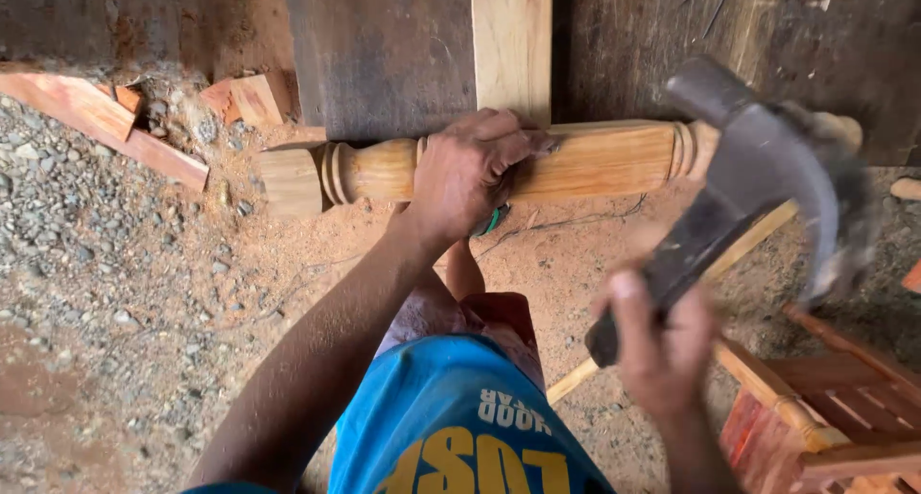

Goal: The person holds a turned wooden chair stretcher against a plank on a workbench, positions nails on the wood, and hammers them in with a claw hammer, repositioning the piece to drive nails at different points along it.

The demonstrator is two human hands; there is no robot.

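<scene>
While the left hand (467, 173) wraps its fingers around the stiff, smooth turned pale-wood spindle (595, 158) mid-shaft, the right hand (662, 345) grips a heavy-looking dark steel claw hammer (758, 168) low on its handle.

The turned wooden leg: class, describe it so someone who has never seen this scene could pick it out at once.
Start at the pale upright plank at the top centre. Lying crosswise at its foot, over the sandy ground, is the turned wooden leg, gripped mid-length by the left hand. Unlike the flat reddish offcuts nearby, it is rounded and honey-coloured, with carved rings near both ends and a square block at its left end.
</scene>
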